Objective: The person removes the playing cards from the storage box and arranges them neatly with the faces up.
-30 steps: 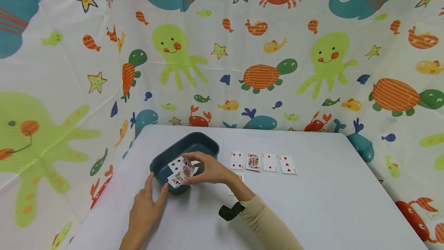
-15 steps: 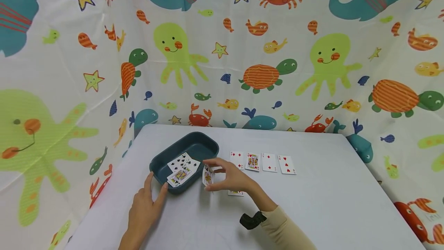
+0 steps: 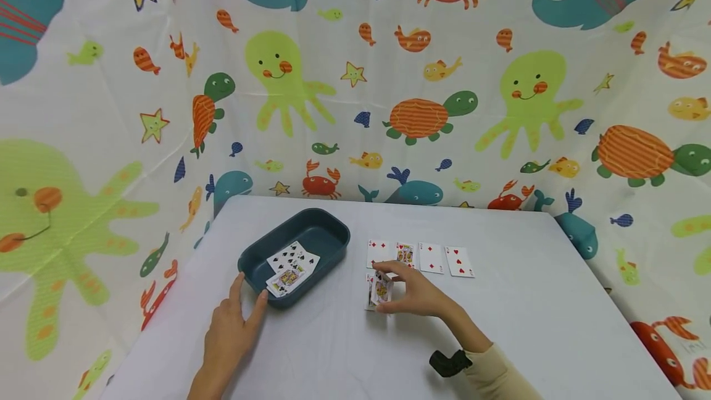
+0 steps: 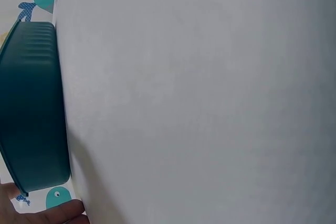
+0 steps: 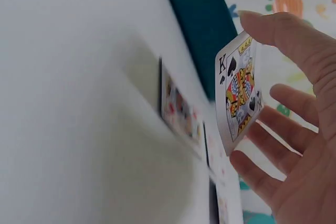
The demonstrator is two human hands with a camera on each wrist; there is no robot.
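Note:
My right hand pinches a king of spades between thumb and fingertips, slightly bowed and tilted up. In the head view this card overlaps a face card lying on the table, mostly hidden. My left hand rests at the near left end of a dark teal bin, its fingers spread and fairly straight along the bin's end. Inside the bin lie several cards: a face card in front and black spade cards behind it.
Behind my right hand runs a row of red cards: a diamond card, a king of hearts, another diamond card and a heart card. A white cloth covers the table. A sea-animal curtain hangs behind.
My right hand has carried the king of spades out of the bin and rightward, over the face card below the row. My left hand has stayed at the bin.

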